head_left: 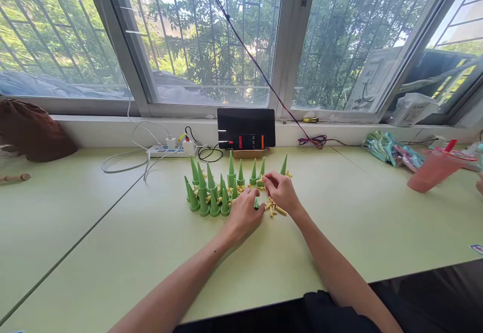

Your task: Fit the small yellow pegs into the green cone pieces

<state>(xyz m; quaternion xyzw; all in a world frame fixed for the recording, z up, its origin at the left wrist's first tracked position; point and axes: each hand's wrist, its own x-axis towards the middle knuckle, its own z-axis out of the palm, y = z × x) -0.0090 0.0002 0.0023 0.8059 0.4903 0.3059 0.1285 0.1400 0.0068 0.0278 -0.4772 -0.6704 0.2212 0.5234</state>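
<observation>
My left hand point(245, 215) rests on the table at the right front of a group of green cones point(214, 203). Its thumb and fingers curl around a green cone point(256, 203) that is mostly hidden. Just above and to the right, my right hand point(281, 192) pinches a small yellow stick-like piece point(259, 180) at its fingertips. More yellow pieces point(277, 210) lie loose below the right hand, and others are scattered among the cones. Most cones stand upright on round bases. A lone cone point(284, 164) stands behind the right hand.
At the back, a phone point(249, 142) leans before a dark screen point(246, 121). A power strip point(168, 151) with cables lies left of it. To the right are a tilted red cup point(433, 172) and plastic packets point(388, 149). A brown bag point(32, 132) sits far left.
</observation>
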